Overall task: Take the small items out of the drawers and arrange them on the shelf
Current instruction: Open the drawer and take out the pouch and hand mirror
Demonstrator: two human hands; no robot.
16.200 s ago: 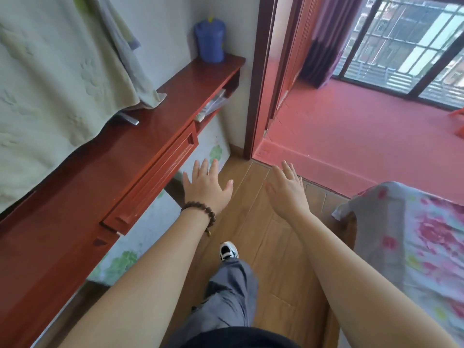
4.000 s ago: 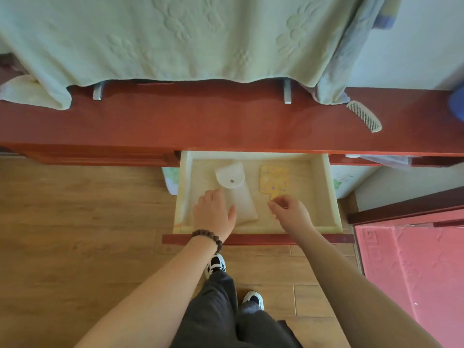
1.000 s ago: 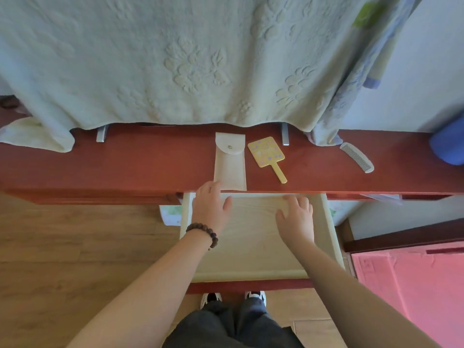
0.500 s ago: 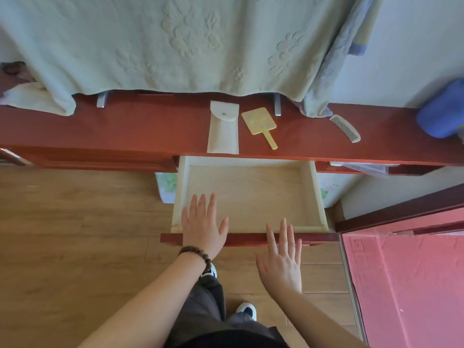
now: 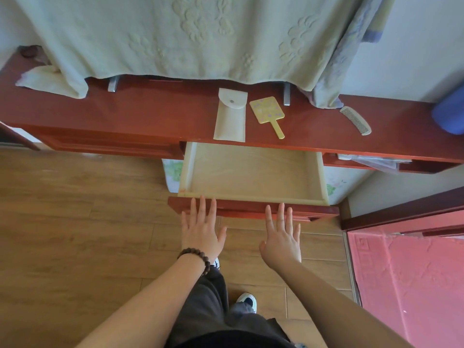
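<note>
Both hands are flat with fingers spread, the left hand (image 5: 200, 232) and right hand (image 5: 282, 238) with fingertips at the red front of the drawer (image 5: 251, 172). Beyond them its pale wood tray lies bare. Farther, on the glossy red shelf (image 5: 150, 114), lie a cream pouch (image 5: 229, 116), a yellow mirror (image 5: 267, 111) and a comb (image 5: 355, 119), under a draped blanket (image 5: 200, 36).

Red shelf (image 5: 150, 114) carries pouch (image 5: 229, 119), hand mirror (image 5: 267, 111), comb (image 5: 355, 120), possibly a towel (image 5: 175, 38).

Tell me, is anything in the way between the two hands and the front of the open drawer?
Nothing visible is. The left hand and right hand are open, fingertips already at the drawer front. The drawer looks empty; the pouch and hand mirror lie on the shelf.
</note>
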